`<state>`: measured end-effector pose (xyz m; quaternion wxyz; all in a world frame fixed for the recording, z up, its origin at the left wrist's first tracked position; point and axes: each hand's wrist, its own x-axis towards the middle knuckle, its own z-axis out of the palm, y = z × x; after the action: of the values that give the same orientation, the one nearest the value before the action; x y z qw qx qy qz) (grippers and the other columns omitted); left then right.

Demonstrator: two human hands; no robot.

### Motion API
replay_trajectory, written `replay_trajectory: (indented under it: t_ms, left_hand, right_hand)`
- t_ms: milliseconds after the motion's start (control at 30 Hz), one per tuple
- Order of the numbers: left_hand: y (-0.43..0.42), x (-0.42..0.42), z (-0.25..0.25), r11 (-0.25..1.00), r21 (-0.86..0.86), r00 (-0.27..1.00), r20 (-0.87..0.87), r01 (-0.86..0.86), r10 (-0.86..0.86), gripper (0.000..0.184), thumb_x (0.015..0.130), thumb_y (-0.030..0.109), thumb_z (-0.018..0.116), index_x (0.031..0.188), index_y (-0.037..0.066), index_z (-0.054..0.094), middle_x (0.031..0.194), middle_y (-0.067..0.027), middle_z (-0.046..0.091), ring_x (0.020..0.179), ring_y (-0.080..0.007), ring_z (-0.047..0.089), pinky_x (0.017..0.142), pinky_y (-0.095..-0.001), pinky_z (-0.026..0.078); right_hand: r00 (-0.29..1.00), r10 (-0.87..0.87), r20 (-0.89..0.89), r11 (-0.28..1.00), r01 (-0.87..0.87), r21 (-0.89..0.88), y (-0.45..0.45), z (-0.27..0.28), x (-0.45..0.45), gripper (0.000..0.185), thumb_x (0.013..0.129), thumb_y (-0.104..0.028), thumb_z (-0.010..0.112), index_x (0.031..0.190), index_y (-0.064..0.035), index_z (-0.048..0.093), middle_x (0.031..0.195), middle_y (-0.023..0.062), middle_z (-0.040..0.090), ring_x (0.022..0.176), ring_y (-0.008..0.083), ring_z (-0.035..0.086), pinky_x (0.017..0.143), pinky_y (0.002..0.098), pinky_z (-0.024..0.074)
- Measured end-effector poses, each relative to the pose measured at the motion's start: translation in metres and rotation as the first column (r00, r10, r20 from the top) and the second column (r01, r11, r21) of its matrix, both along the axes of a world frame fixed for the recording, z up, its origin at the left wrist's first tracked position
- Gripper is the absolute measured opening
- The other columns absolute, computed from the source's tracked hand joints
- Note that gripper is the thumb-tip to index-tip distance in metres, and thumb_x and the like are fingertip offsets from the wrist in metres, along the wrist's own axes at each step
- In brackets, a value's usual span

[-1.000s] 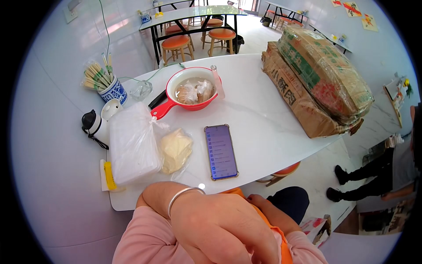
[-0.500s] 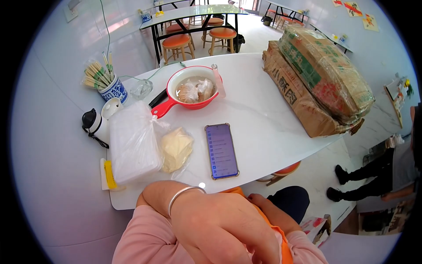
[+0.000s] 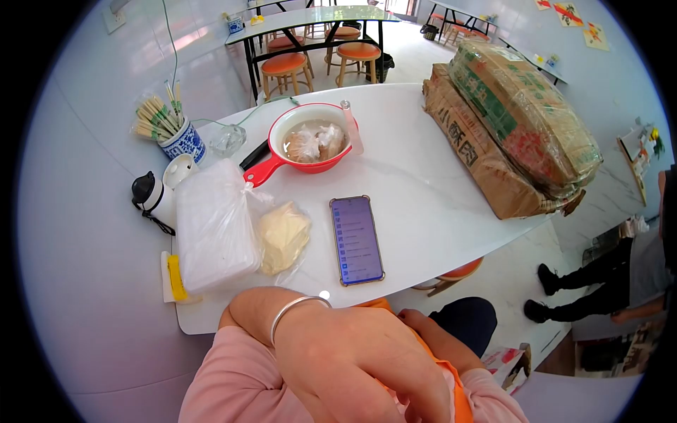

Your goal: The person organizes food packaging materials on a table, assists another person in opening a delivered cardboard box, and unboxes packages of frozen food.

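My left hand (image 3: pixel 360 356), with a silver bangle (image 3: pixel 293 308) at its wrist, is close to the camera at the bottom centre. Its fingers curl downward, and their tips are hidden or cut off by the frame edge. I cannot make out what they hold. My right hand (image 3: pixel 412 321) rests low beyond it, by the orange cloth (image 3: pixel 458 395) on my front; its fingers are hidden. Nearest on the table, apart from both hands, are a lit phone (image 3: pixel 357 241) and a plastic bag of pale yellow dough-like stuff (image 3: pixel 283 237).
White plastic containers in a bag (image 3: pixel 215 225), a bottle (image 3: pixel 151 201), a chopstick holder (image 3: pixel 182 144) and a red-handled pot (image 3: pixel 310 166) with bagged food in water stand on the table (image 3: pixel 402 176). Cartons (image 3: pixel 508 134) lie at right. A person (image 3: pixel 620 275) stands beyond.
The view has shifted very slightly. My left hand's fingers have moved a little; the things on the table stay where they were.
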<state>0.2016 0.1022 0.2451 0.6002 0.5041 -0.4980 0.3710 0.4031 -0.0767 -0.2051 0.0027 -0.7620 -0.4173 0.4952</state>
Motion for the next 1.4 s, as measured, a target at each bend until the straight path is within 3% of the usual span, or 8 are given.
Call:
replay_trajectory:
  t_ms: [633, 700, 1400]
  left_hand:
    - [0.0, 0.001, -0.001, 1.0, 0.002, 1.0, 0.001, 0.01, -0.01, 0.022, 0.091, 0.029, 0.065, 0.087, 0.007, 0.061, 0.098, -0.0218, 0.066, 0.073, -0.0298, 0.067, 0.055, -0.0305, 0.053]
    - [-0.002, 0.001, -0.001, 1.0, -0.008, 1.0, -0.006, 0.017, -0.017, 0.023, 0.092, 0.029, 0.065, 0.087, 0.007, 0.061, 0.098, -0.0215, 0.066, 0.072, -0.0294, 0.067, 0.055, -0.0304, 0.053]
    - [0.0, 0.002, 0.003, 1.0, 0.015, 0.999, 0.037, -0.023, 0.022, 0.024, 0.094, 0.032, 0.062, 0.085, 0.009, 0.061, 0.097, -0.0193, 0.066, 0.07, -0.0264, 0.066, 0.054, -0.0287, 0.052]
  right_hand:
    - [1.0, -0.009, -0.021, 1.0, 0.008, -0.027, 0.001, 0.004, 0.001, 0.035, 0.087, -0.033, 0.062, 0.11, -0.0071, 0.068, 0.111, 0.0171, 0.067, 0.103, 0.0304, 0.063, 0.09, 0.0389, 0.0486]
    - [1.0, 0.007, -0.029, 1.0, -0.007, 0.026, -0.002, 0.0, 0.002, 0.051, 0.09, -0.05, 0.052, 0.107, -0.005, 0.068, 0.105, 0.0182, 0.068, 0.099, 0.0333, 0.064, 0.088, 0.0407, 0.0488]
    - [1.0, -0.004, -0.022, 0.999, 0.006, 0.053, -0.004, -0.005, 0.002, 0.046, 0.089, -0.047, 0.055, 0.105, -0.0062, 0.068, 0.102, 0.0176, 0.069, 0.097, 0.0332, 0.065, 0.087, 0.0409, 0.0497]
